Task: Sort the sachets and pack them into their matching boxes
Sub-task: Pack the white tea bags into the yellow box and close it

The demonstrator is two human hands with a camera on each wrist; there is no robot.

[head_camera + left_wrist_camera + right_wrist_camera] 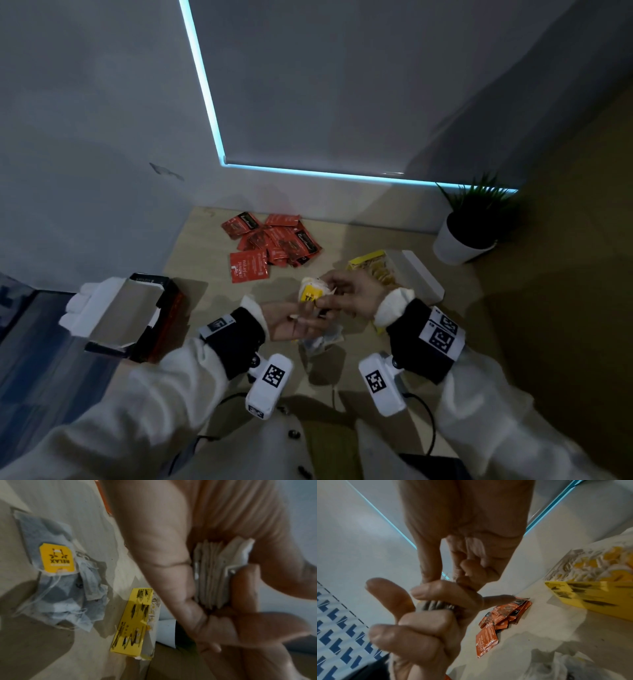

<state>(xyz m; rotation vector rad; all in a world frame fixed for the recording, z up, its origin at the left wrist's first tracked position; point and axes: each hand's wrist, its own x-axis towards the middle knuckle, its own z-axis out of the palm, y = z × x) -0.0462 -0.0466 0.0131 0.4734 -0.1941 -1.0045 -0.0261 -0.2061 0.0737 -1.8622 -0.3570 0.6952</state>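
A stack of white tea-bag sachets (312, 292) with a yellow tag on top is held above the table between both hands. My left hand (294, 320) grips the stack (212, 574) from below, its fingers curled round it. My right hand (346, 294) pinches the top edge of the stack (436, 604) from the right. Loose tea bags (322, 341) lie under my hands, one showing a yellow tag (57, 559). The open yellow box (376, 267), partly filled with tea bags, lies just right of my hands. Several red sachets (270, 243) are piled further back. An open red and black box (137, 315) stands at the left.
A white pot with a green plant (462, 240) stands at the back right by the wall. A white box lid (421, 270) lies beside the yellow box. A blue patterned surface (337, 635) borders the table on the left.
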